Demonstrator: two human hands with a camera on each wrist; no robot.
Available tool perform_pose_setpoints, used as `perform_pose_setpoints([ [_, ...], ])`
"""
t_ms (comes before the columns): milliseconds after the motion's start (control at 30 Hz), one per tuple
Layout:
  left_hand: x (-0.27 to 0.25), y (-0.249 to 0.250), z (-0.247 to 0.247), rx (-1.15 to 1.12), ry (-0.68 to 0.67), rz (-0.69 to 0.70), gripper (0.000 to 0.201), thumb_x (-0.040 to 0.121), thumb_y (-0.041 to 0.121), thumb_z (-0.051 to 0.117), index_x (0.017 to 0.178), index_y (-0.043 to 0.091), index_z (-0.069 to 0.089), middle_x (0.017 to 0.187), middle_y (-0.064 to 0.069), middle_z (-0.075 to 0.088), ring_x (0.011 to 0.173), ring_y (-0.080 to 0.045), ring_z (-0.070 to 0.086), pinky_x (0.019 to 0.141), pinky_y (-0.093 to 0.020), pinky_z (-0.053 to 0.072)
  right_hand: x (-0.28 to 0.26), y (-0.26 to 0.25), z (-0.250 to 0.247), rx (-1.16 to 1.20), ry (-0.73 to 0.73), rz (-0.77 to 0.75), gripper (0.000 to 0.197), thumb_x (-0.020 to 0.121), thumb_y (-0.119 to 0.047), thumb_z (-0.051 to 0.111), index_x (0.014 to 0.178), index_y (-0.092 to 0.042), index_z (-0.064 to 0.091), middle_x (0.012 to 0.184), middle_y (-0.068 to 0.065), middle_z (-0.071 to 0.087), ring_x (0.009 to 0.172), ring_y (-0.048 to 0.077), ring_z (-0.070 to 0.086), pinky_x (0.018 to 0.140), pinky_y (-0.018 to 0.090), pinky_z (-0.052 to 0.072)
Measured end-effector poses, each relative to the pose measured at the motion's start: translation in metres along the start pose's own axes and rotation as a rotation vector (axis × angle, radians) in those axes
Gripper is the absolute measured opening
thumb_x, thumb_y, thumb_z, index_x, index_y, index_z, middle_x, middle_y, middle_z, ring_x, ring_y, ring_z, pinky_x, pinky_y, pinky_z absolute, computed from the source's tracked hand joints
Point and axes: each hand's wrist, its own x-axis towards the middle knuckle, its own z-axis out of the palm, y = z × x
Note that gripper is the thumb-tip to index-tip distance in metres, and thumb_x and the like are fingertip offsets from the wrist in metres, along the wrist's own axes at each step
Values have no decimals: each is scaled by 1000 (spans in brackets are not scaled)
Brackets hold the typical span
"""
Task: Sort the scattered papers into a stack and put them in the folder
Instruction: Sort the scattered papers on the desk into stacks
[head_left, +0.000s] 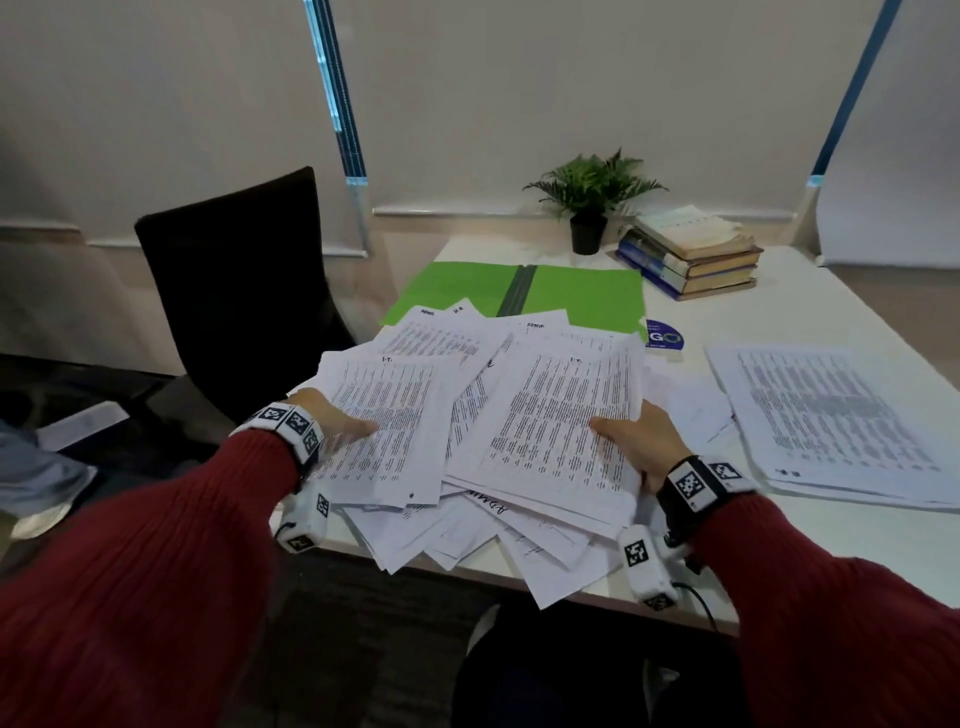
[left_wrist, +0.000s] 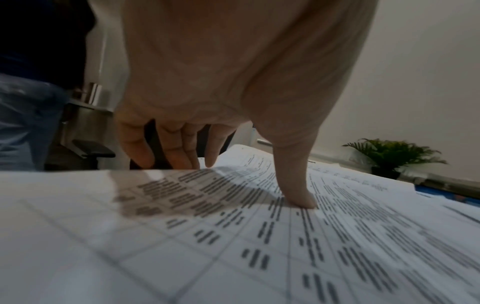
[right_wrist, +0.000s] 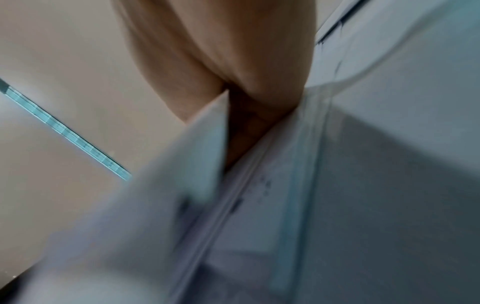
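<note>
A loose, fanned pile of printed papers (head_left: 467, 431) lies on the white table (head_left: 841, 551), with corners hanging over the near edge. My left hand (head_left: 348, 421) grips the pile's left side. Its thumb (left_wrist: 296, 185) presses on the top sheet (left_wrist: 233, 236), and its fingers (left_wrist: 168, 148) reach down past the far edge. My right hand (head_left: 628, 436) grips the right side, thumb on top and fingers hidden beneath. The right wrist view is blurred and shows paper edges (right_wrist: 259, 205) wedged into the right hand (right_wrist: 246, 92). An open green folder (head_left: 587, 296) lies flat behind the pile.
A second, tidier stack of papers (head_left: 831, 415) lies to the right. A potted plant (head_left: 589, 208) and stacked books (head_left: 691, 254) stand at the back. A blue sticker (head_left: 665, 335) is beside the folder. A black chair (head_left: 234, 286) stands left of the table.
</note>
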Motion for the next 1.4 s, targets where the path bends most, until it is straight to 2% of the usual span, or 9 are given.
perform_pose_setpoints([
  [133, 2, 0, -1, -84, -27, -38, 94, 72, 57, 89, 140, 2, 58, 141, -16, 63, 128, -33, 61, 96, -33, 47, -2, 2, -1, 8, -16, -4, 39, 94, -6, 73, 133, -9, 68, 121, 12, 75, 106, 30, 73, 88, 36, 57],
  [300, 0, -3, -4, -233, 38, -90, 114, 38, 56, 99, 128, -2, 63, 127, -17, 71, 114, -34, 69, 97, -38, 56, -4, 0, -2, 1, -22, -28, 35, 95, -5, 73, 129, -10, 69, 113, 10, 74, 90, 18, 71, 78, 31, 56],
  [400, -8, 4, -2, -275, 163, -86, 87, 63, 43, 100, 125, -2, 61, 123, -19, 69, 103, -35, 68, 85, -38, 56, -5, 1, -2, 5, -26, -31, 34, 95, -5, 73, 128, -11, 69, 113, 9, 74, 90, 16, 70, 82, 31, 55],
  [500, -11, 11, -1, -302, 314, -6, 45, 75, 37, 93, 94, 5, 66, 101, -15, 74, 73, -26, 65, 67, -33, 52, -6, 0, -2, 12, -29, -41, 29, 95, -4, 72, 122, -15, 69, 112, 9, 74, 87, 13, 69, 77, 29, 55],
  [700, -23, 22, -23, -476, 361, 77, 44, 72, 36, 95, 95, 10, 69, 89, -7, 72, 80, -28, 70, 68, -35, 54, -6, -1, -2, 9, -25, -46, 27, 95, -6, 72, 119, -16, 69, 106, 2, 73, 87, 10, 68, 69, 23, 51],
  [833, -28, 27, -29, -739, 260, 89, 34, 70, 24, 97, 94, 9, 78, 85, -12, 80, 73, -31, 79, 69, -46, 66, -7, -2, -4, -15, -39, -42, 22, 92, -1, 71, 108, -16, 70, 102, 3, 74, 90, 19, 70, 71, 26, 53],
  [1100, -59, 61, -74, -1197, 69, 291, 23, 94, 3, 73, 117, 0, 72, 108, -20, 78, 94, -33, 79, 63, -38, 66, -11, -7, -4, -33, -70, -74, 34, 84, 10, 64, 100, -20, 69, 104, 6, 76, 99, 27, 71, 91, 41, 58],
  [1267, -77, 92, -86, -1529, -240, 482, 34, 103, 3, 58, 136, -1, 63, 127, -18, 74, 115, -32, 74, 85, -46, 65, -12, -9, -9, -18, -57, -87, 31, 84, 13, 63, 96, -16, 67, 104, 13, 75, 91, 27, 69, 81, 35, 57],
  [1400, -77, 107, -73, -1544, -295, 554, 34, 103, 4, 58, 137, 0, 63, 132, -19, 72, 116, -31, 74, 91, -49, 63, -10, -4, -4, 0, -47, -46, 34, 84, 8, 63, 113, -9, 67, 104, 13, 76, 94, 33, 73, 81, 40, 61],
])
